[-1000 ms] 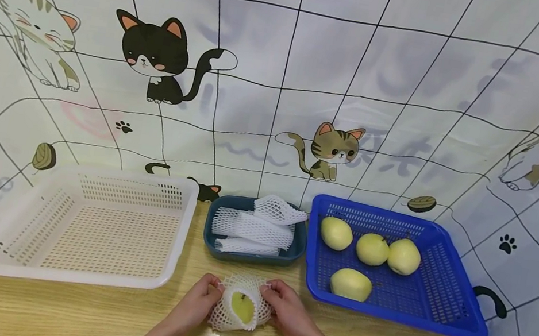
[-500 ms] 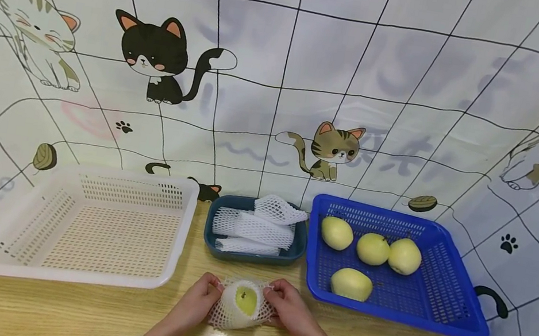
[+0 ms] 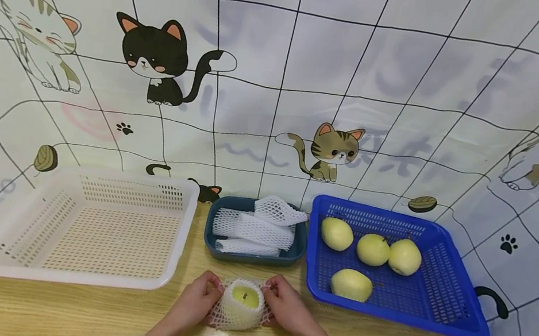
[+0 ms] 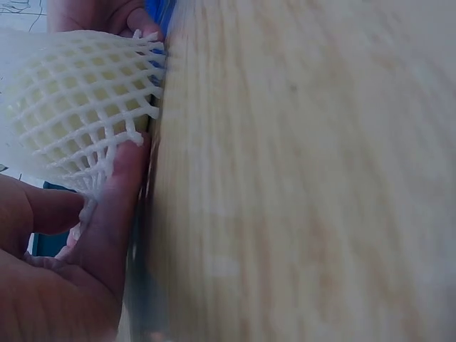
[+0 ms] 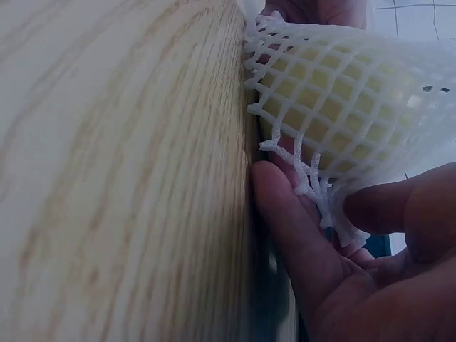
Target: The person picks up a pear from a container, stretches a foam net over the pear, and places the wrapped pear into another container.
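A pale green apple (image 3: 246,297) sits low over the table inside a white foam net sleeve (image 3: 238,317), its stem end showing through the sleeve's opening. My left hand (image 3: 196,300) pinches the net's left side between thumb and fingers. On the other side, my right hand (image 3: 291,310) pinches the net's right edge the same way. In the left wrist view the stretched mesh (image 4: 78,96) wraps the fruit, with the thumb and a finger gripping a bunched bit of it. The right wrist view shows the net's cut strands (image 5: 313,171) between the thumb and fingers.
Behind the hands stands a dark teal tray (image 3: 208,245) with several folded foam nets (image 3: 260,229). To the right is a blue basket (image 3: 434,323) holding several apples (image 3: 352,285). A white basket (image 3: 75,276) stands left. Patterned cloth (image 3: 261,85) backs the wooden table (image 3: 85,317).
The apple has been turned more upright, its stem end and the net's opening now facing up. Both hands keep hold of the net's sides and have shifted only slightly.
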Action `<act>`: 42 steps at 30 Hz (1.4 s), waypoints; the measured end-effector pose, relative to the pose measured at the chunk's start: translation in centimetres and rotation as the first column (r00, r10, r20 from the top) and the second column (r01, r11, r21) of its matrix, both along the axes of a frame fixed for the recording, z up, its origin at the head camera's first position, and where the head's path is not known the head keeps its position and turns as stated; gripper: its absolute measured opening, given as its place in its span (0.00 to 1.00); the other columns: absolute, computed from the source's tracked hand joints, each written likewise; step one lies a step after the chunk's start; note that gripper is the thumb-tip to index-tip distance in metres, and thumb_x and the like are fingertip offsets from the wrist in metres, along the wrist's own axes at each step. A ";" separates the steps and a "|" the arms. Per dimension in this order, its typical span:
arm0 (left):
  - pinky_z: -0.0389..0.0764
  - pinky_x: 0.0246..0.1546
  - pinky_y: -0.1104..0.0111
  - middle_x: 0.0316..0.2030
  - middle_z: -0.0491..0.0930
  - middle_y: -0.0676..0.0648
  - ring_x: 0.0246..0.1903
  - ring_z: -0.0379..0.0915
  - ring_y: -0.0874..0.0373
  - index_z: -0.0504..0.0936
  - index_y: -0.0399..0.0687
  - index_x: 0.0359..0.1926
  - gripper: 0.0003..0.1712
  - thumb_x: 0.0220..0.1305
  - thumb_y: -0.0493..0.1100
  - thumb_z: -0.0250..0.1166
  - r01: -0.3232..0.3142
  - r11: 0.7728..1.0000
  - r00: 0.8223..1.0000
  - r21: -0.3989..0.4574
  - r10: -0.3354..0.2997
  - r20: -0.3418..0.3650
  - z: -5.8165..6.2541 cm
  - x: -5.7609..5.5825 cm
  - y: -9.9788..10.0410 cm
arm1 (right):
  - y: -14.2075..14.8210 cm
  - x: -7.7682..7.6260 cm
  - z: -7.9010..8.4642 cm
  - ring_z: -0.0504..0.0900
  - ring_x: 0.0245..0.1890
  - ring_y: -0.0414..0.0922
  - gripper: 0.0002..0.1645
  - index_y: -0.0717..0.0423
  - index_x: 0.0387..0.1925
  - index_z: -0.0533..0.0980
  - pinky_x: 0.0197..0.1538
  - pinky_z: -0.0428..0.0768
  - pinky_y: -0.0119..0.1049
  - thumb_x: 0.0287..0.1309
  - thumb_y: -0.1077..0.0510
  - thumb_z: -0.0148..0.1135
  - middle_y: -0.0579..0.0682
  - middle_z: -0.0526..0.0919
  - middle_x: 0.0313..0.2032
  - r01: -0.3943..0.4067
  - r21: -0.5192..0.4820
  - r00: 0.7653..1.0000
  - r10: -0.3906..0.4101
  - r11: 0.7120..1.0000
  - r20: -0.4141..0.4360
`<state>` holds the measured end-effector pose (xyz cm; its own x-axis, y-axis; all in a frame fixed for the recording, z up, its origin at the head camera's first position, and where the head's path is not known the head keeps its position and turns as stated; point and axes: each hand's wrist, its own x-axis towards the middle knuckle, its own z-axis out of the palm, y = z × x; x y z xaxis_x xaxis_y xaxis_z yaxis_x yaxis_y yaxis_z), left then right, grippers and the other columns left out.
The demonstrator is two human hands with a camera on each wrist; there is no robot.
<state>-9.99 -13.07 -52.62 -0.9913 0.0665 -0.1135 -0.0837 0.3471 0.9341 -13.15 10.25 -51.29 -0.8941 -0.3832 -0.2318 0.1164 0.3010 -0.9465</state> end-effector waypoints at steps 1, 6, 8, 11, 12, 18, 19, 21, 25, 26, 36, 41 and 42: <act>0.75 0.16 0.70 0.25 0.76 0.51 0.20 0.71 0.59 0.74 0.38 0.44 0.07 0.74 0.39 0.61 0.002 1.000 1.000 0.001 -0.002 0.002 0.0 -0.1 0.1 | 0.0 -0.1 0.0 0.76 0.22 0.43 0.09 0.64 0.47 0.69 0.27 0.85 0.42 0.78 0.60 0.51 0.52 0.74 0.32 -0.001 0.005 1.000 0.001 1.000 -0.001; 0.75 0.15 0.71 0.23 0.77 0.52 0.17 0.70 0.62 0.74 0.38 0.43 0.06 0.73 0.37 0.61 0.005 0.999 1.000 -0.043 -0.006 -0.021 -0.4 -0.7 0.2 | 0.2 -0.3 0.1 0.76 0.21 0.42 0.08 0.63 0.47 0.70 0.24 0.84 0.40 0.79 0.60 0.49 0.51 0.74 0.32 -0.026 0.056 0.998 0.029 0.998 -0.053; 0.74 0.16 0.71 0.23 0.77 0.53 0.17 0.69 0.63 0.75 0.38 0.42 0.04 0.72 0.35 0.60 0.016 0.996 0.999 -0.085 -0.020 -0.043 -0.4 -0.9 0.3 | 0.3 -0.4 0.1 0.76 0.20 0.42 0.07 0.62 0.46 0.70 0.22 0.82 0.38 0.79 0.60 0.50 0.50 0.74 0.31 -0.046 0.100 0.992 0.057 0.994 -0.109; 0.72 0.18 0.72 0.23 0.76 0.54 0.19 0.68 0.65 0.76 0.41 0.40 0.02 0.68 0.33 0.61 0.036 0.981 0.991 -0.192 -0.059 -0.116 -0.3 -1.2 0.5 | 0.4 -0.4 0.4 0.74 0.19 0.40 0.05 0.59 0.43 0.71 0.21 0.77 0.34 0.78 0.61 0.51 0.47 0.73 0.27 -0.061 0.207 0.971 0.106 0.977 -0.216; 0.71 0.19 0.72 0.23 0.75 0.55 0.20 0.67 0.65 0.76 0.42 0.39 0.03 0.67 0.32 0.62 0.038 0.971 0.987 -0.235 -0.073 -0.140 -0.2 -1.3 0.5 | 0.4 -0.5 0.5 0.73 0.19 0.39 0.05 0.57 0.42 0.72 0.21 0.75 0.34 0.78 0.60 0.51 0.46 0.73 0.26 -0.059 0.253 0.958 0.126 0.966 -0.258; 0.68 0.20 0.69 0.21 0.70 0.57 0.20 0.64 0.65 0.78 0.48 0.34 0.06 0.64 0.34 0.65 0.033 0.907 0.974 -0.420 -0.123 -0.189 0.4 -1.4 0.4 | 0.5 -0.6 0.8 0.70 0.21 0.35 0.07 0.53 0.36 0.73 0.26 0.71 0.33 0.73 0.64 0.56 0.39 0.71 0.23 -0.008 0.465 0.874 0.232 0.885 -0.427; 0.67 0.21 0.69 0.21 0.70 0.57 0.20 0.65 0.64 0.78 0.49 0.34 0.06 0.64 0.33 0.65 0.038 0.899 0.975 -0.437 -0.130 -0.181 0.4 -1.4 0.4 | 0.5 -0.6 0.8 0.70 0.22 0.35 0.07 0.53 0.35 0.73 0.26 0.71 0.33 0.72 0.65 0.56 0.39 0.71 0.23 -0.003 0.481 0.865 0.244 0.877 -0.439; 0.67 0.21 0.69 0.21 0.70 0.58 0.21 0.65 0.64 0.78 0.50 0.32 0.07 0.62 0.33 0.66 0.055 0.884 0.974 -0.465 -0.149 -0.168 0.6 -1.4 0.4 | 0.5 -0.6 0.7 0.72 0.23 0.36 0.07 0.53 0.34 0.73 0.27 0.72 0.35 0.70 0.66 0.57 0.39 0.73 0.23 0.010 0.505 0.847 0.261 0.863 -0.463; 0.68 0.22 0.68 0.22 0.71 0.58 0.23 0.66 0.64 0.80 0.51 0.31 0.09 0.58 0.31 0.67 0.079 0.862 0.971 -0.501 -0.181 -0.159 0.7 -1.5 0.3 | 0.4 -0.7 0.5 0.74 0.25 0.37 0.07 0.52 0.34 0.74 0.28 0.74 0.36 0.69 0.66 0.59 0.39 0.74 0.24 0.034 0.531 0.820 0.280 0.847 -0.499; 0.69 0.23 0.68 0.22 0.72 0.58 0.23 0.66 0.64 0.81 0.50 0.31 0.08 0.58 0.32 0.67 0.081 0.861 0.970 -0.502 -0.184 -0.159 0.7 -1.5 0.3 | 0.4 -0.7 0.4 0.74 0.25 0.37 0.07 0.52 0.34 0.74 0.28 0.73 0.36 0.69 0.65 0.59 0.38 0.74 0.24 0.031 0.533 0.820 0.283 0.845 -0.497; 0.79 0.36 0.66 0.36 0.81 0.50 0.35 0.76 0.59 0.83 0.40 0.50 0.19 0.56 0.32 0.73 0.206 0.907 0.936 -0.368 -0.292 -0.195 0.9 -0.9 -1.7 | 1.5 -0.5 0.9 0.77 0.32 0.37 0.06 0.54 0.43 0.78 0.35 0.77 0.38 0.75 0.59 0.56 0.40 0.79 0.33 -0.040 0.461 0.888 0.243 0.886 -0.390; 0.82 0.51 0.57 0.56 0.79 0.39 0.50 0.79 0.44 0.74 0.35 0.65 0.33 0.58 0.33 0.72 0.369 0.888 0.895 -0.274 -0.420 -0.153 1.9 -0.4 -2.7 | 2.3 -0.1 1.4 0.82 0.49 0.47 0.11 0.58 0.52 0.79 0.52 0.81 0.47 0.74 0.64 0.54 0.48 0.83 0.47 -0.068 0.429 0.859 0.272 0.901 -0.435; 0.82 0.54 0.54 0.58 0.78 0.38 0.53 0.78 0.42 0.73 0.34 0.67 0.36 0.58 0.34 0.74 0.387 0.880 0.888 -0.274 -0.436 -0.145 2.1 -0.4 -2.8 | 2.6 0.0 1.5 0.82 0.52 0.49 0.14 0.59 0.55 0.78 0.54 0.81 0.47 0.73 0.65 0.54 0.50 0.83 0.51 -0.096 0.413 0.853 0.289 0.905 -0.435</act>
<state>-10.40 -15.90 -50.50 -0.8828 0.4694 0.0178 0.2911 0.5170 0.8050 -13.15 12.82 -49.83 -0.8447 -0.5334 0.0451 -0.4156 0.6003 -0.6833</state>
